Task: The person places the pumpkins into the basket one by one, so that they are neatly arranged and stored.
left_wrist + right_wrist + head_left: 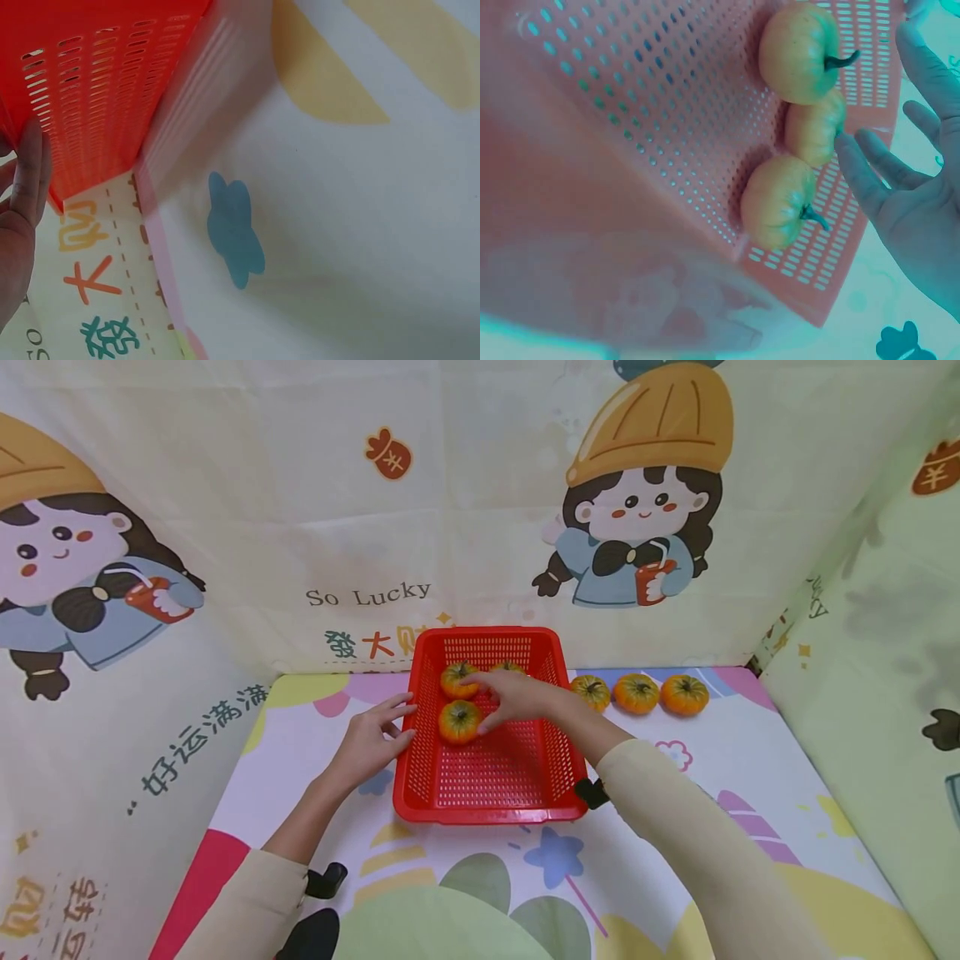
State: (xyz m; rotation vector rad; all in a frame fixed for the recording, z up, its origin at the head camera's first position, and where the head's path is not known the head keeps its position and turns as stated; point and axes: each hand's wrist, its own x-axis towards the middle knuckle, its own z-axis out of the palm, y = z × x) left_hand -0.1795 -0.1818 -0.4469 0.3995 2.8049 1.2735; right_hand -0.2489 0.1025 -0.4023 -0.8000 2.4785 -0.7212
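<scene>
A red plastic basket (pixel 491 816) with perforated walls stands on the table, three small orange pumpkins inside: a front one (pixel 460 723), one behind it (pixel 457 682) and another (pixel 508 667) at the back, partly covered by a hand. Over the basket, my right hand (pixel 516 695) spreads its fingers and thumb close to the pumpkins. The right wrist view shows nothing in its palm. My left hand (pixel 367 739) touches the basket's left rim with extended fingers; in the left wrist view those fingers (pixel 28 172) lie against the side wall.
Right of the basket, three more pumpkins stand in a row: a near one (pixel 591 692) partly behind my right arm, a middle one (pixel 637 693) and an outer one (pixel 684 695). A patterned cloth (pixel 480 527) hangs behind the table's back edge.
</scene>
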